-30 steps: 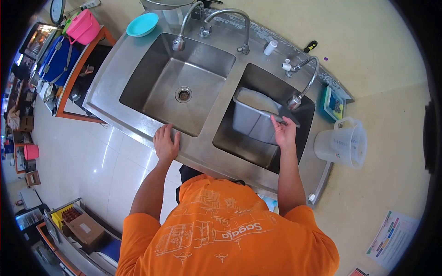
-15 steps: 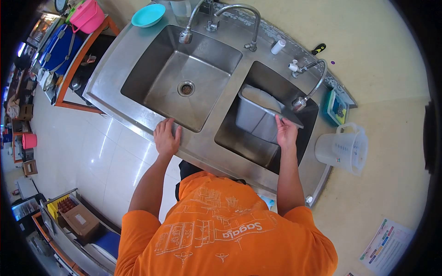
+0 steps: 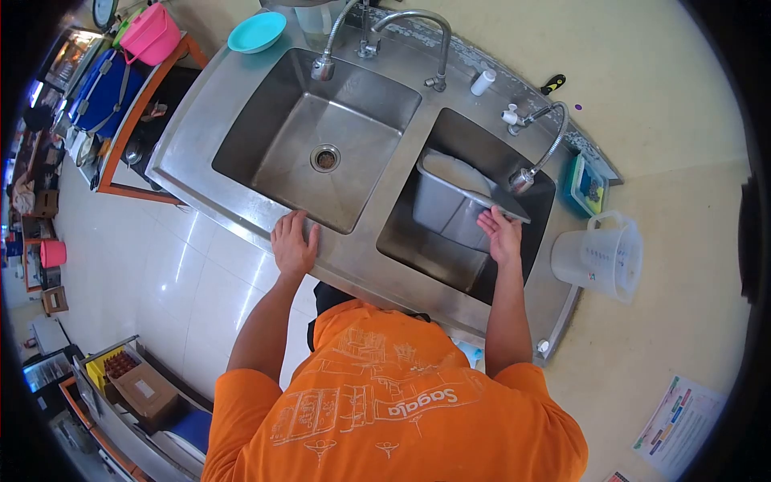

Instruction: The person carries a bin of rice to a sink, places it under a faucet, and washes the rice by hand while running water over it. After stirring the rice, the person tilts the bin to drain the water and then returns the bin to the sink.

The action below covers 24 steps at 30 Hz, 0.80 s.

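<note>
My left hand lies with spread fingers on the front rim of the steel sink counter, beside the left basin. My right hand is over the right basin, its fingers apart and touching or nearly touching the near right corner of a grey plastic tub. The tub sits tilted in that basin, with what looks like cloudy water inside it. A flexible spray tap hangs above the tub's right side. The left basin holds nothing but its drain.
A clear measuring jug and a teal sponge box stand right of the right basin. Behind the basins are a curved faucet and a white bottle. A turquoise bowl is at the back left.
The fingers of my right hand have loosened from the tub's rim and spread, and the hand has dropped slightly. My left hand and the tub are in nearly the same place.
</note>
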Available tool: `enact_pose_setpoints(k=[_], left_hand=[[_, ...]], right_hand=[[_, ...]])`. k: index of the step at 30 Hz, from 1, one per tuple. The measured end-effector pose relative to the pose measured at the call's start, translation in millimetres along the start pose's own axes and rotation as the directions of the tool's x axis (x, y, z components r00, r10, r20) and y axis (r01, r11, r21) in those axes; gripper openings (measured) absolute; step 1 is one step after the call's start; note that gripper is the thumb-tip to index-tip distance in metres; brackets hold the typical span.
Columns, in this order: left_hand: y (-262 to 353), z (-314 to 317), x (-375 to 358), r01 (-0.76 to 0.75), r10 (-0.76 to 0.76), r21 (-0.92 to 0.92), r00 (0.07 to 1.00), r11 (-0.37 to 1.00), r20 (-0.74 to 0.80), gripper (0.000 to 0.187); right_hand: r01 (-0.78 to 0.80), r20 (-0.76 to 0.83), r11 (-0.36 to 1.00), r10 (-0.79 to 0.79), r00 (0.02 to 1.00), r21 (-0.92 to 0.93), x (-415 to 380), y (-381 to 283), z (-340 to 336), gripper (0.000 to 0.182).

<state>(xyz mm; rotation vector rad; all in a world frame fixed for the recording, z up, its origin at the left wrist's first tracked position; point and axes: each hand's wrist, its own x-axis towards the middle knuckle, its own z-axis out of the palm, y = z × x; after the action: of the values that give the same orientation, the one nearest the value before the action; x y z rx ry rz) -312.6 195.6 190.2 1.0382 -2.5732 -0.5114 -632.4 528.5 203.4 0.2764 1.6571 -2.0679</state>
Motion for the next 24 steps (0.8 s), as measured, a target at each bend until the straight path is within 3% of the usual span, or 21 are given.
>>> enact_pose_setpoints(k=[7,13,24], left_hand=[[-1,0,0,-0.003,0.003,0.000,1.000,1.000,0.000,0.041],[-1,0,0,-0.007,0.007,0.008,1.000,1.000,-0.004,0.040],[1,-3,-1,-0.017,0.017,-0.002,1.000,1.000,-0.021,0.039]], right_hand=[[-0.068,-0.084,0.952,0.044,0.995,-0.298,-3,-10,-5,0.060],[-0.116,-0.153,0.842,0.040,0.987,-0.526,1,-24,-6,0.062],[-0.128,-0.188,0.694,-0.011,0.982,-0.709,-5,-25,-5,0.065]])
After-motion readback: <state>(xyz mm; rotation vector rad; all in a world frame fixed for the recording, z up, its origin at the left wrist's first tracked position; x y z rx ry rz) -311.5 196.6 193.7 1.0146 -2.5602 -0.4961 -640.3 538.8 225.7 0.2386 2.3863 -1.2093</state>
